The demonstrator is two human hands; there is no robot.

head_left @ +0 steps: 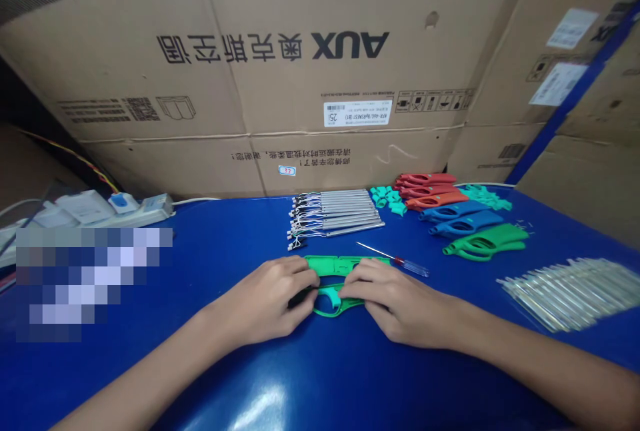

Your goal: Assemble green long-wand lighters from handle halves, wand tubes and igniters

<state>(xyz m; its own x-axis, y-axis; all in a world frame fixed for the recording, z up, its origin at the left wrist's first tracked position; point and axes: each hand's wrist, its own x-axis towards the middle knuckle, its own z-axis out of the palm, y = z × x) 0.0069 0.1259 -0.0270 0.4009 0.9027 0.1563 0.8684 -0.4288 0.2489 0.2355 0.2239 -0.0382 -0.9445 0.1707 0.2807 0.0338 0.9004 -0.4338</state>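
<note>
Head view: a green moulded-plastic housing (333,268) is gripped near mid-front of the blue counter (240,231), its long body lying crosswise & a curved, looped section facing the person. Smooth matte plastic w/ ribbed recesses is seen btwn the hands. It's held by the L hand (265,301) & R hand (400,301), fingers (300,278) of both closed narrowly over the part, tips meeting near its centre.

Just past the R hand, a thin steel-shaft screwdriver (400,261) w/ translucent blue handle lies on the glossy counter surface. Toward the far edge, a neat row of slim metal tubes w/ fine wires (335,212) is laid side by side. Right of these, small teal plastic pieces (387,199) are heaped, then elongated housings are stacked in colour groups: red (425,184), orange (437,200), blue (460,221), green (485,242). More teal pieces (487,196) sit near the far R corner. A clear plastic bag of transparent tubes (570,294) lies by the R edge.

A white power strip (105,212) is on the far L corner; part of the L side is obscured by pixelation. Behind the counter, a corrugated cardboard box w/ AUX print (350,44) stands against it.
</note>
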